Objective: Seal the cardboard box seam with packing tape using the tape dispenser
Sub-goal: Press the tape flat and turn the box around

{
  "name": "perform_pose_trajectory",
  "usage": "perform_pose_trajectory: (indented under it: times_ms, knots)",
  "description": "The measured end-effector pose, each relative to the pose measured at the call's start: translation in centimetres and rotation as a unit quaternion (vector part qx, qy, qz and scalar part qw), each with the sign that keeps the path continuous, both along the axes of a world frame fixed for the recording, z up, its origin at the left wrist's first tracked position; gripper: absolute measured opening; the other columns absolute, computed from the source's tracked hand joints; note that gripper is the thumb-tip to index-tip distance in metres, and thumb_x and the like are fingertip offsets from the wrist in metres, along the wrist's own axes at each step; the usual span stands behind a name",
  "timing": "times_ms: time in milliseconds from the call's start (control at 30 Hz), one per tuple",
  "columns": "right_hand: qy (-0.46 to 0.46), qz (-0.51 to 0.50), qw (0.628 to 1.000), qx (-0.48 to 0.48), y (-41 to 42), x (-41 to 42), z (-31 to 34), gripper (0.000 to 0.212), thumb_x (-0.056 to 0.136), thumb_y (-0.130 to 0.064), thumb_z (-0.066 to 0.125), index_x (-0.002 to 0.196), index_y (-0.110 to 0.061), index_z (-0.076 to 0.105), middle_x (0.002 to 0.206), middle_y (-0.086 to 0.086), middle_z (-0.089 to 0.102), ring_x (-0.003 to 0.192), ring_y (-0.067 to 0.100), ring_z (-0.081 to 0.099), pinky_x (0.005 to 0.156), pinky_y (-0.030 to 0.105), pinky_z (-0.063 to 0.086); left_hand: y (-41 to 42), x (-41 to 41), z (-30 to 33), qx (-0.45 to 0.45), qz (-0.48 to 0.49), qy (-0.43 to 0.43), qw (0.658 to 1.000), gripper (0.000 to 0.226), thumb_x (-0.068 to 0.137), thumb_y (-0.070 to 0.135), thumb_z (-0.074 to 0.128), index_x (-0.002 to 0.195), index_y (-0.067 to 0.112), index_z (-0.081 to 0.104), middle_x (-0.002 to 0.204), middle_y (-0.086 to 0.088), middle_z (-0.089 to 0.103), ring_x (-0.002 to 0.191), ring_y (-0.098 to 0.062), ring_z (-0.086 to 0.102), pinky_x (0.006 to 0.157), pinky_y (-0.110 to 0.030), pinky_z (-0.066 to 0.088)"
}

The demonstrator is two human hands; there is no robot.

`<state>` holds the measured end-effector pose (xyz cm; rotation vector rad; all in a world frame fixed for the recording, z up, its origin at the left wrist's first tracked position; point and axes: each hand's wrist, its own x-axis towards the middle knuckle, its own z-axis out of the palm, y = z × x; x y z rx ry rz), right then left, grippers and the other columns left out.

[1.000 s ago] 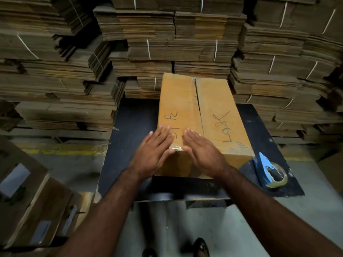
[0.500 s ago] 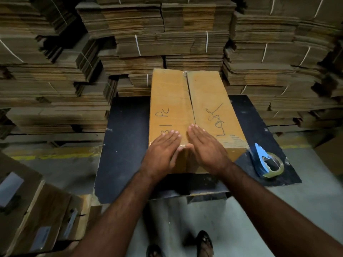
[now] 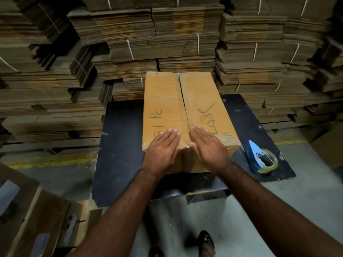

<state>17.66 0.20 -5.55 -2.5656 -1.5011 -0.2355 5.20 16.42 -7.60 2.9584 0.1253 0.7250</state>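
- Box (image 3: 185, 108) lay lengthwise on a dark table (image 3: 120, 154), long axis running away from the camera, near end just short of the table's front edge.
- Seam (image 3: 182, 97) ran down the middle of the top; glossy tape showed over the near edge between the 2 hands.
- Handwriting in marker sat on both flaps, left and right of the seam.
- Left hand (image 3: 161, 151) lay flat, fingers straight and together, pressing the near top edge left of the seam; it gripped nothing.
- Right hand (image 3: 207, 149) was the same: flat, fingers extended, pressing right of the seam, nothing held.
- Hands sat just beside each other, thumbs nearly meeting over the near corner edge; they hid the near end of the seam.
- Dispenser (image 3: 259, 158), blue with a tape roll, lay on the table right of the box, near the right hand, untouched.
- Stacks (image 3: 167, 43) of strapped flat cardboard rose right behind the table and to both sides, close against the box's far end.
- More cartons (image 3: 33, 210) sat on the floor at lower left.
- 2 shoes (image 3: 206, 242) showed on the grey floor below the table edge.
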Motion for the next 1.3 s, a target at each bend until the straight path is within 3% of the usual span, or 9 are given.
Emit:
perform_pose_trajectory:
  times_ms: [233, 433, 600, 767, 867, 967, 1100, 1200, 1300]
  knots:
    - [-0.038, 0.015, 0.999, 0.005, -0.7, 0.4, -2.2, 0.058, 0.103, -0.043, 0.037, 0.143, -0.003, 0.05, 0.148, 0.015, 0.05, 0.138, 0.027, 0.046, 0.115, 0.04, 0.028, 0.7, -0.5, -1.1, 0.046, -0.048, 0.033, 0.997, 0.06, 0.089, 0.009, 0.062, 0.147, 0.014, 0.048, 0.152, -0.006, 0.047, 0.141, -0.026, 0.043, 0.117, -0.043, 0.032]
    - [0.036, 0.011, 0.999, 0.015, -0.6, 1.0, -1.0, 0.066, 0.103, -0.051, 0.025, 0.145, -0.005, 0.048, 0.15, 0.015, 0.047, 0.14, 0.027, 0.043, 0.116, 0.042, 0.03, -1.3, 0.8, -0.3, -0.039, 0.045, -0.004, 0.998, 0.048, 0.1, 0.044, 0.045, 0.13, 0.013, 0.065, 0.137, -0.004, 0.062, 0.131, -0.025, 0.054, 0.11, -0.042, 0.04]
    - [0.019, 0.036, 0.999, -0.002, -1.2, 1.0, -1.7, 0.059, 0.102, -0.041, 0.033, 0.146, -0.004, 0.046, 0.151, 0.015, 0.046, 0.141, 0.027, 0.042, 0.116, 0.044, 0.033, -0.8, 0.1, -0.2, -0.018, -0.007, 0.025, 1.0, 0.053, 0.088, 0.015, 0.066, 0.14, 0.013, 0.056, 0.147, -0.005, 0.053, 0.138, -0.028, 0.047, 0.111, -0.044, 0.037]
    - [0.057, 0.026, 0.998, -0.01, -2.5, 1.8, -0.2, 0.067, 0.102, -0.05, 0.018, 0.154, -0.009, 0.03, 0.16, 0.009, 0.028, 0.149, 0.021, 0.024, 0.121, 0.037, 0.017, -1.6, 0.8, 1.0, -0.061, 0.02, 0.037, 0.997, 0.044, 0.099, 0.032, 0.052, 0.137, 0.009, 0.059, 0.144, -0.009, 0.055, 0.137, -0.029, 0.048, 0.114, -0.045, 0.035]
    - [0.038, -0.03, 0.999, 0.015, -3.1, 2.6, -0.4, 0.068, 0.103, -0.049, 0.017, 0.152, -0.005, 0.035, 0.158, 0.014, 0.033, 0.147, 0.027, 0.03, 0.119, 0.039, 0.017, -3.4, 2.4, 1.2, -0.08, 0.018, 0.067, 0.994, 0.052, 0.102, 0.039, 0.037, 0.137, 0.006, 0.058, 0.144, -0.012, 0.054, 0.137, -0.027, 0.047, 0.116, -0.042, 0.032]
    - [0.031, -0.033, 0.999, 0.008, -3.5, 2.6, -1.5, 0.069, 0.105, -0.05, 0.014, 0.149, -0.003, 0.04, 0.154, 0.017, 0.039, 0.145, 0.03, 0.034, 0.119, 0.04, 0.017, -3.6, 3.0, 0.6, -0.044, 0.0, 0.039, 0.998, 0.043, 0.095, 0.023, 0.053, 0.132, 0.004, 0.061, 0.139, -0.013, 0.059, 0.131, -0.029, 0.054, 0.112, -0.043, 0.037]
    - [0.032, 0.017, 0.999, 0.002, -4.3, 2.8, -1.6, 0.063, 0.104, -0.044, 0.024, 0.151, -0.003, 0.036, 0.156, 0.017, 0.035, 0.146, 0.029, 0.03, 0.12, 0.045, 0.022, -2.7, 1.7, 0.7, -0.044, -0.052, 0.084, 0.994, 0.087, 0.062, -0.008, 0.08, 0.143, 0.008, 0.052, 0.15, -0.008, 0.048, 0.14, -0.027, 0.043, 0.117, -0.04, 0.028]
    - [0.055, 0.023, 0.998, -0.019, -4.6, 3.2, -0.5, 0.068, 0.103, -0.049, 0.018, 0.154, -0.005, 0.029, 0.16, 0.015, 0.027, 0.15, 0.026, 0.022, 0.123, 0.04, 0.015, -3.1, 2.4, 1.2, -0.072, -0.036, 0.071, 0.994, 0.052, 0.094, 0.023, 0.063, 0.143, 0.008, 0.051, 0.15, -0.009, 0.047, 0.142, -0.028, 0.04, 0.118, -0.04, 0.024]
    - [0.043, 0.001, 0.999, -0.009, -4.3, 3.8, 0.1, 0.077, 0.102, -0.054, 0.003, 0.154, -0.004, 0.03, 0.159, 0.017, 0.029, 0.149, 0.027, 0.025, 0.121, 0.037, 0.012, -4.4, 3.9, 1.4, -0.06, 0.012, 0.083, 0.995, 0.057, 0.102, 0.042, 0.031, 0.141, 0.006, 0.054, 0.147, -0.011, 0.052, 0.139, -0.028, 0.044, 0.117, -0.041, 0.029]
